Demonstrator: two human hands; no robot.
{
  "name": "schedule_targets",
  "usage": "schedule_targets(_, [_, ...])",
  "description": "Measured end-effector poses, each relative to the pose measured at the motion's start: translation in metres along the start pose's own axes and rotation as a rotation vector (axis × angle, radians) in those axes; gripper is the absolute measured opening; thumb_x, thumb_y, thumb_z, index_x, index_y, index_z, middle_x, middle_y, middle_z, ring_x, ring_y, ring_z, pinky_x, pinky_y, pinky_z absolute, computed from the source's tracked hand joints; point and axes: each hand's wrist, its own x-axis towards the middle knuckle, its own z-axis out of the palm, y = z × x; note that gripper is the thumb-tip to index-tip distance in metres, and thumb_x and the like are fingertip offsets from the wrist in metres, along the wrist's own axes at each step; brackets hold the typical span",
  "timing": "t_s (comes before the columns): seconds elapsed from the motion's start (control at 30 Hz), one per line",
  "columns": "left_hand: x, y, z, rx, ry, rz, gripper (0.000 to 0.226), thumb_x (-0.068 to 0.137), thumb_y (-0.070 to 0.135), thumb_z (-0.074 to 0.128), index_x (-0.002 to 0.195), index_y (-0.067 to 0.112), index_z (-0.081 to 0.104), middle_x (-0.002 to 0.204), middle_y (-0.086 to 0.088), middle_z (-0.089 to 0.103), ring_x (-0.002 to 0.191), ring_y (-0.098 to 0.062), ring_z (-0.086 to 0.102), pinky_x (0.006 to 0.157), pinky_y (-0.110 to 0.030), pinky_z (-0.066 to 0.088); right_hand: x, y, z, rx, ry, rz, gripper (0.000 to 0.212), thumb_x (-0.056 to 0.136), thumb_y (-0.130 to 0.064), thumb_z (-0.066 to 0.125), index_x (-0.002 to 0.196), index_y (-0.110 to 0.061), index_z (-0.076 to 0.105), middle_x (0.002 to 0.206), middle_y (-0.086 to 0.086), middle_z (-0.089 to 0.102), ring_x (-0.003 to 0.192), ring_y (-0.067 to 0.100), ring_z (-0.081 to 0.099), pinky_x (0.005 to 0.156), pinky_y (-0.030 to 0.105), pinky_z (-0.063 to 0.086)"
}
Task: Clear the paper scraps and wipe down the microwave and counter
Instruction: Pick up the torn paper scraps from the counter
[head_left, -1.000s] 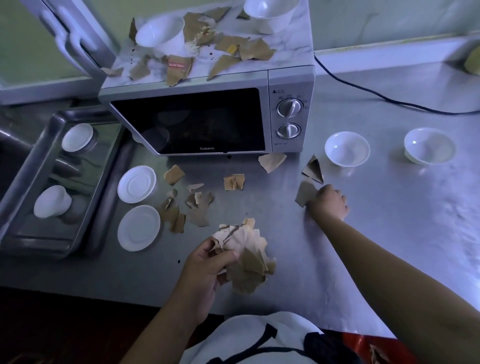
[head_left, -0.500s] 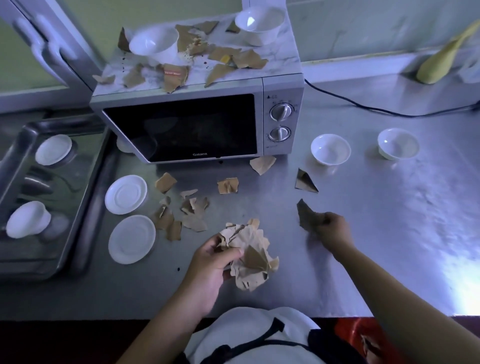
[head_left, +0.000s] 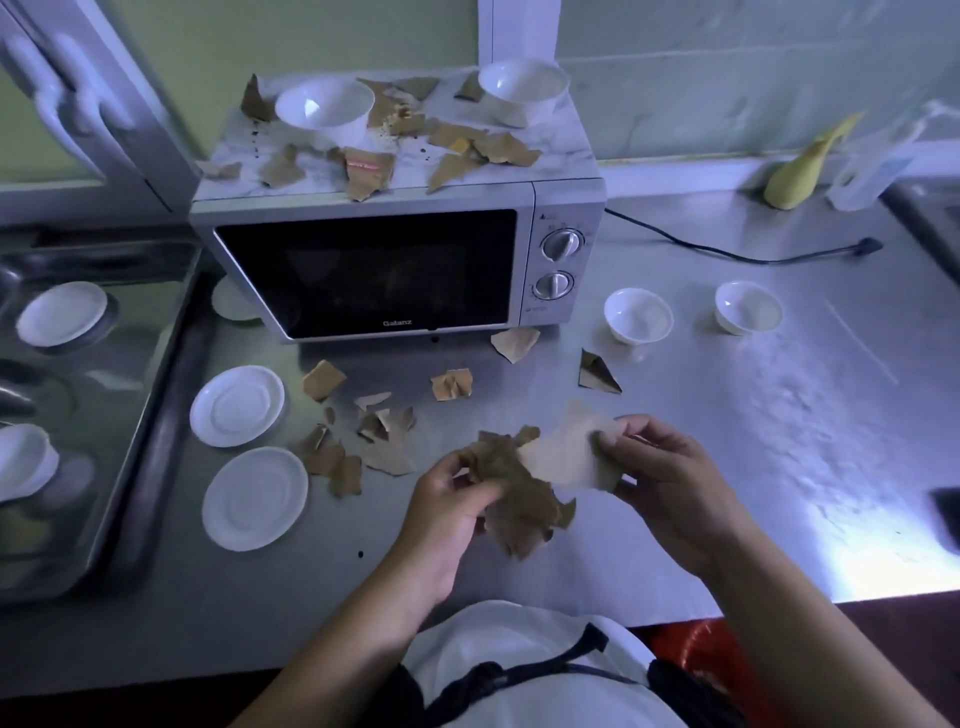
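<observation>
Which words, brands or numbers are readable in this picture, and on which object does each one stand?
"Galanz": on the lower edge of the microwave door.
Markings beside the control knobs: too small to read.
Red print on a paper scrap lying on top of the microwave: blurred, not readable.

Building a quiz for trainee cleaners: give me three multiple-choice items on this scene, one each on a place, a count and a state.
1. Where is the yellow cloth? A on the microwave; B on the counter by the back wall; C in the sink.
2. How many white bowls stand on the microwave? A one; B two; C four.
3. The left hand: A lies flat; B grips a saucer; C holds bunched paper scraps.
Key: 1B, it lies right of the microwave; 2B, both upright; 3C, fingers curl round them.
</observation>
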Motion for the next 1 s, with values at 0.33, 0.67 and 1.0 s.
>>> schedule_targets(0.33, [0.002, 0.009, -0.004, -0.008, -0.102, 0.093, 0.024, 0.088, 0.004, 0.067, 0.110, 0.015, 0.070, 0.098, -0.004, 0.077, 0.089, -0.017, 0.074, 0.066, -0.026, 0.058, -0.016, 0.023, 0.039, -0.229, 0.254, 0.063, 0.018, 0.088, -0.006, 0.071, 0.073, -0.008, 0.062, 0.075, 0.011, 0.063, 0.077, 0.024, 0.058, 0.080, 0.038, 0.044])
schedule_targets(0.67, [0.005, 0.007, -0.007, 0.072, -0.132, 0.164, 0.021, 0.086, 0.007, 0.072, 0.106, 0.012, 0.068, 0.095, -0.006, 0.077, 0.087, -0.024, 0.074, 0.070, -0.036, 0.061, -0.025, 0.024, 0.055, -0.179, 0.211, 0.031, 0.021, 0.091, -0.003, 0.066, 0.072, -0.007, 0.059, 0.076, 0.003, 0.071, 0.074, 0.016, 0.067, 0.076, 0.032, 0.055])
schedule_targets(1.0, [0.004, 0.015, -0.013, 0.019, -0.066, 0.123, 0.022, 0.089, -0.001, 0.065, 0.107, 0.012, 0.068, 0.093, -0.007, 0.077, 0.084, -0.025, 0.075, 0.064, -0.032, 0.059, -0.021, 0.033, 0.065, -0.393, 0.277, -0.073, 0.028, 0.079, -0.004, 0.079, 0.057, -0.009, 0.062, 0.115, -0.001, 0.065, 0.108, 0.015, 0.063, 0.094, 0.041, 0.049])
